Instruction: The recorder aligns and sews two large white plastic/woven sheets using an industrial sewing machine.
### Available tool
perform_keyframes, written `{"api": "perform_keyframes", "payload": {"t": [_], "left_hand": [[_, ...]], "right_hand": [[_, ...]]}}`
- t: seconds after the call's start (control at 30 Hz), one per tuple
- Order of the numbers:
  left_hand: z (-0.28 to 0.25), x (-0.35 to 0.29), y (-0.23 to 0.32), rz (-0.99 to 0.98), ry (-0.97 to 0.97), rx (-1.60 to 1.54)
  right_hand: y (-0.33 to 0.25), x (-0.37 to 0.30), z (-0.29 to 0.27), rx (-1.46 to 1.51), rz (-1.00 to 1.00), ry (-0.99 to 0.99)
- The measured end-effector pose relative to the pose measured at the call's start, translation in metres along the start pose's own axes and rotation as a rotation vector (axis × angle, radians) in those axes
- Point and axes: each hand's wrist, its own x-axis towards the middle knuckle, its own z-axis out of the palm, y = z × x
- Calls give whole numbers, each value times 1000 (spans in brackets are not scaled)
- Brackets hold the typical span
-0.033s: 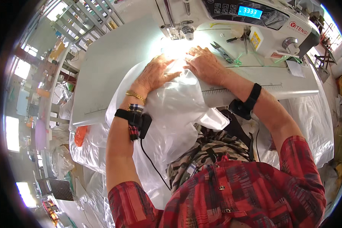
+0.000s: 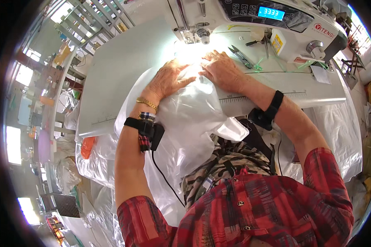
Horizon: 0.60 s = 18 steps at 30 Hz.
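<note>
A thin, shiny white translucent sheet (image 2: 189, 111) runs from under the sewing machine's needle area (image 2: 196, 45) down over the table edge and across my lap. On its left side lies my left hand (image 2: 169, 78), thumb stretched apart from the fingers, pressing on the sheet. My right hand (image 2: 222, 70) is at the sheet's right edge, its fingers bent and its thumb and forefinger pinching the material. Strong lamp glare washes out the fingertips of both hands and the place where the sheet meets the machine.
Thread snips (image 2: 241, 57) lie on the table right of my right hand, beside green thread (image 2: 258, 66). The sewing machine head (image 2: 272, 20) with its lit display spans the top. A ruler scale (image 2: 235, 99) marks the table's front edge. Plastic-wrapped material (image 2: 334, 127) hangs at the right.
</note>
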Motion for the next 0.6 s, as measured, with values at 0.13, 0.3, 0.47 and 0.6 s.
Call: {"api": "perform_keyframes", "payload": {"t": [0.13,0.3,0.47,0.6], "left_hand": [[-1,5,0,-4,37,107],[-4,-1,5,-39,-5,160],[-15,-32,51,-332,35,39],[-17,-109,108,-355,129,-41]], "right_hand": [[-2,1,-1,-13,14,31],[-2,-2,1,4,-6,51],[11,-6,9,-35,-23,43],[17,-16,-3,255,49,-6]]}}
